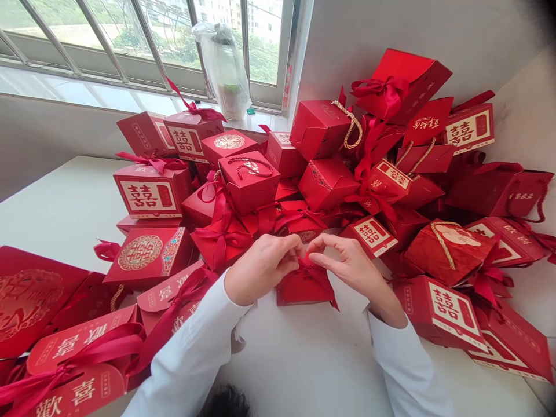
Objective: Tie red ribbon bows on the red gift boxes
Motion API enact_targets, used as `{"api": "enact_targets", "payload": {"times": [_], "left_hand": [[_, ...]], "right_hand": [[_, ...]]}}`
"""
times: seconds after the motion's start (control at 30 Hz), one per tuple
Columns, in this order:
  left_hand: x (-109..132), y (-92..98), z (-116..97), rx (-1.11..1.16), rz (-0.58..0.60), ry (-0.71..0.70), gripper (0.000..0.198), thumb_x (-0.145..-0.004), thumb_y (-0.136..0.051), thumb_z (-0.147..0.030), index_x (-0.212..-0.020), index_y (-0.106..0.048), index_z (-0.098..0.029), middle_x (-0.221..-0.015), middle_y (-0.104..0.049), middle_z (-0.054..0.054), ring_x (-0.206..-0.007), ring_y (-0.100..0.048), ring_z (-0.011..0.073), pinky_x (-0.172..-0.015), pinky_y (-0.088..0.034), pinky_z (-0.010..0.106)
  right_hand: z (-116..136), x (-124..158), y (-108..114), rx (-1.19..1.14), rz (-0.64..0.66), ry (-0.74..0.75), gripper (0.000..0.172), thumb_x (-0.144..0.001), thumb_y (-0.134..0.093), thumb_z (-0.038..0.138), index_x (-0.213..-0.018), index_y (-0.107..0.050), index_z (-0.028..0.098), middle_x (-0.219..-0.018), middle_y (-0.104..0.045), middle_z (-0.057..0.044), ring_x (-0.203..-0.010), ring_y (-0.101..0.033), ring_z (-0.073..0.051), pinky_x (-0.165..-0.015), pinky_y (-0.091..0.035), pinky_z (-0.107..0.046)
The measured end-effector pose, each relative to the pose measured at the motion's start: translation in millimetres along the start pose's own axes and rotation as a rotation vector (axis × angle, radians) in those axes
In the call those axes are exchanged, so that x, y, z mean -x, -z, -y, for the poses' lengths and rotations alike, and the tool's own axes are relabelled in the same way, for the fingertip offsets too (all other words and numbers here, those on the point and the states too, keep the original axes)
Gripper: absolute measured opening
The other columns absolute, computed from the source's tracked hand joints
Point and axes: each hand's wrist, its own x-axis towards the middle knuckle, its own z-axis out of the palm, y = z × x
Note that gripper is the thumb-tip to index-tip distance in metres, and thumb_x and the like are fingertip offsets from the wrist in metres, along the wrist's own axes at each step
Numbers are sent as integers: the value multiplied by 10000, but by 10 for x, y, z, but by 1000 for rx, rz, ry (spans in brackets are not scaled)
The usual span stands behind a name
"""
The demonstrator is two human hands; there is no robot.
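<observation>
A small red gift box stands on the white table in front of me, topped with a dark red ribbon. Above its left side my left hand is closed, thumb and fingers pinched at the ribbon. On the other side my right hand curls inward, its thumb and forefinger pinching the ribbon too. The fingertips of both hands almost meet over the box, partly covering the bow. Right behind it sits another ribboned red box.
Red gift boxes are piled across the back, among them one with a rope handle and one with a gold cord. More boxes lie at the left. A plastic-wrapped container stands on the windowsill by the barred window. The white table extends toward me.
</observation>
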Motion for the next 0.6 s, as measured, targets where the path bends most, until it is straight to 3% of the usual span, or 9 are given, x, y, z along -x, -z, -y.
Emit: {"api": "enact_targets", "payload": {"times": [0.2,0.4,0.6], "left_hand": [[-2,-1,-17,0,25,22,167,-790,-490,-15,-813,-528,-176,-683,-575,-48,-610,-503,73,-588,-377,151],[1,4,1,-24,11,30,176,-795,-492,-11,-840,-531,-176,-696,-581,-49,-620,-500,70,-595,-371,149],[10,11,18,-56,7,55,154,-811,-486,-29,-835,-538,-172,-679,-569,-43,-611,-489,80,-584,-368,164]], "right_hand": [[-37,-49,-114,-155,120,75,126,-840,-559,211,-929,-647,227,-865,-701,10,-815,-629,-164,-774,-461,-266],[-166,-86,-160,-310,-66,-33,132,-810,-593,221,-936,-630,211,-851,-673,1,-811,-626,-158,-760,-471,-272],[-183,-80,-142,-306,-106,-91,187,-793,-614,243,-978,-609,210,-800,-671,3,-769,-626,-162,-725,-475,-279]]}}
